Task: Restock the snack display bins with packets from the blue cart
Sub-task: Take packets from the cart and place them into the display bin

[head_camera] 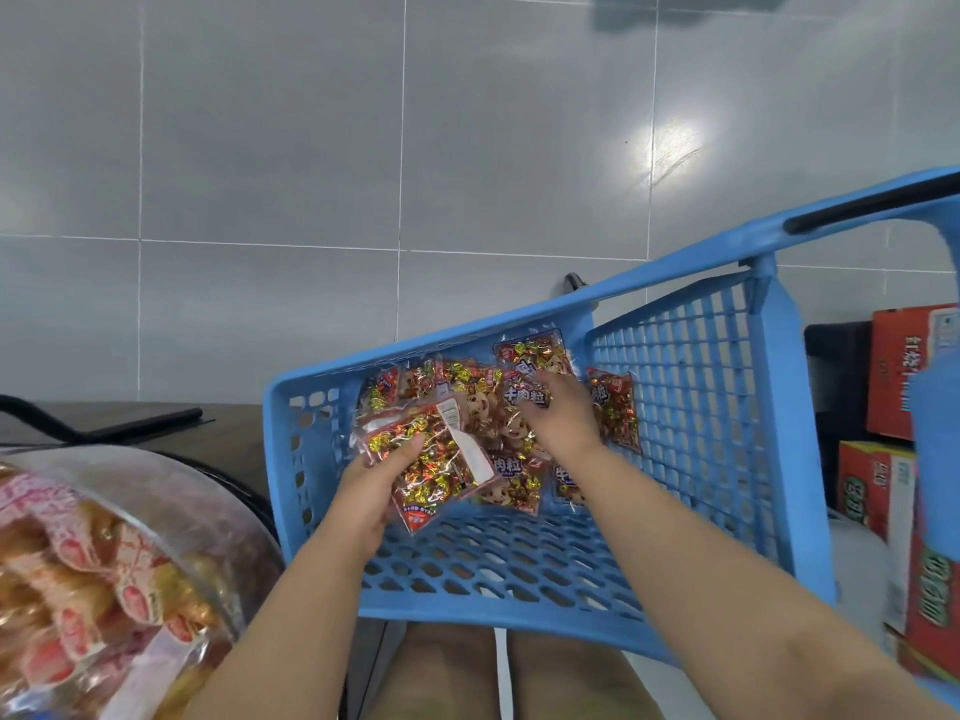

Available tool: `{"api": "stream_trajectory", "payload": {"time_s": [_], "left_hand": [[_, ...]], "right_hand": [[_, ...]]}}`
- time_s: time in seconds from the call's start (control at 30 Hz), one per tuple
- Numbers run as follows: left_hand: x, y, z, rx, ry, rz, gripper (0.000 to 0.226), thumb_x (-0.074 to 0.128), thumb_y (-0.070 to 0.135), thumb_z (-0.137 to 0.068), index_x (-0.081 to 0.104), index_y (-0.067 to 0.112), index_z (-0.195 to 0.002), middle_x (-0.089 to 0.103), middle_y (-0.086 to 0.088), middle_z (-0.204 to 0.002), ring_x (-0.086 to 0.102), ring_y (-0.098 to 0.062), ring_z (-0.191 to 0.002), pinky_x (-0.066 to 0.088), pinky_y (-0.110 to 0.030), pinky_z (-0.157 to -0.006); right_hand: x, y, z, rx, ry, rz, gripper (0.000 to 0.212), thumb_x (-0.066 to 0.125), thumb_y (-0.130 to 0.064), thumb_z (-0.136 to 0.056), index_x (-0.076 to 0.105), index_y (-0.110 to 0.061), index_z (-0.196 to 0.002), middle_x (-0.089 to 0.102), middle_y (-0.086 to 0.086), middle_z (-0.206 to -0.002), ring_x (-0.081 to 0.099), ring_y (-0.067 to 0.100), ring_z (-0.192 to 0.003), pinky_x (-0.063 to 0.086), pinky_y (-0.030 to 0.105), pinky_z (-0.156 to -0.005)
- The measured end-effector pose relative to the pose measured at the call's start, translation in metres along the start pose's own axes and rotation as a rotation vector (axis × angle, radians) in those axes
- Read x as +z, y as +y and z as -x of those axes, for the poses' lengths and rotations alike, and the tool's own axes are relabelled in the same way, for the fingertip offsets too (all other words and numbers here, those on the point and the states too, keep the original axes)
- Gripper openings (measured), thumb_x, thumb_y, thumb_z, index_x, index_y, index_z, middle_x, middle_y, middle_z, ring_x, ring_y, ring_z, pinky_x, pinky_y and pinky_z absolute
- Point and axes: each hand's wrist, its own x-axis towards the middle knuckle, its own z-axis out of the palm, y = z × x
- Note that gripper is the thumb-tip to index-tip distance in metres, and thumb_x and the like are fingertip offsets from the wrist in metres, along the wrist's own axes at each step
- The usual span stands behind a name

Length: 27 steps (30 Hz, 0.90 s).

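Observation:
The blue cart [691, 418] stands on the floor in front of my knees, its mesh basket holding several clear packets of red-and-gold wrapped snacks [613, 407] at its far end. My left hand [371, 491] grips a small stack of these packets [441, 459], lifted a little above the cart's bottom. My right hand [563, 415] reaches deeper, fingers spread and resting on another packet [530, 392] in the pile; I cannot tell whether it is gripped. A clear display bin [171, 511] with pink-wrapped snacks sits at lower left.
Red cardboard boxes [883, 485] are stacked to the right of the cart. A dark low surface [130, 423] lies behind the display bin. Grey floor tiles fill the top of the view. My knees show below the cart.

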Motion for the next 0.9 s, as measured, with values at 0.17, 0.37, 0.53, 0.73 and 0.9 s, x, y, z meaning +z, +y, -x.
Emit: {"api": "stream_trajectory", "payload": {"time_s": [0.17,0.37,0.53,0.73,0.9], "left_hand": [[-0.010,-0.006,0.000,0.010,0.003,-0.044,0.064,0.083,0.037,-0.049,0.064,0.018,-0.107,0.075,-0.005,-0.097,0.071,-0.024,-0.091,0.054,-0.041,-0.086],[-0.013,-0.012,0.004,0.046,0.004,-0.021,0.057,0.081,0.037,-0.054,0.064,0.020,-0.105,0.076,-0.001,-0.092,0.073,-0.019,-0.082,0.055,-0.031,-0.067],[-0.010,-0.007,0.021,0.068,-0.010,-0.031,0.059,0.083,0.039,-0.052,0.065,0.022,-0.105,0.076,0.000,-0.092,0.073,-0.020,-0.084,0.057,-0.037,-0.074],[-0.016,-0.003,0.078,0.174,0.013,0.010,0.050,0.083,0.032,-0.062,0.065,0.022,-0.107,0.075,-0.004,-0.100,0.071,-0.023,-0.090,0.056,-0.039,-0.082],[-0.033,-0.012,0.140,0.270,0.079,0.113,0.058,0.084,0.034,-0.054,0.065,0.016,-0.105,0.074,-0.010,-0.099,0.071,-0.030,-0.091,0.054,-0.047,-0.088]], "right_hand": [[-0.005,0.016,-0.041,-0.011,-0.174,0.540,0.093,0.066,-0.048,-0.082,0.012,-0.015,-0.151,0.013,0.007,-0.158,0.010,0.027,-0.145,0.011,0.039,-0.119],[-0.012,0.001,-0.043,-0.014,-0.209,0.652,0.094,0.075,-0.054,-0.069,0.031,-0.013,-0.142,0.043,0.010,-0.143,0.045,0.027,-0.126,0.043,0.037,-0.098],[-0.045,-0.002,-0.014,0.059,-0.290,0.446,0.094,0.078,-0.041,-0.073,0.024,-0.024,-0.149,0.032,0.007,-0.152,0.038,0.026,-0.134,0.036,0.032,-0.105],[-0.080,-0.008,0.065,0.005,-0.340,0.303,0.099,0.081,-0.039,-0.070,0.024,-0.018,-0.149,0.035,0.008,-0.151,0.037,0.026,-0.134,0.033,0.030,-0.105],[-0.098,-0.039,0.131,-0.236,-0.270,0.442,0.084,0.073,-0.041,-0.079,0.031,-0.009,-0.144,0.047,0.013,-0.140,0.049,0.027,-0.123,0.040,0.032,-0.099]]}}
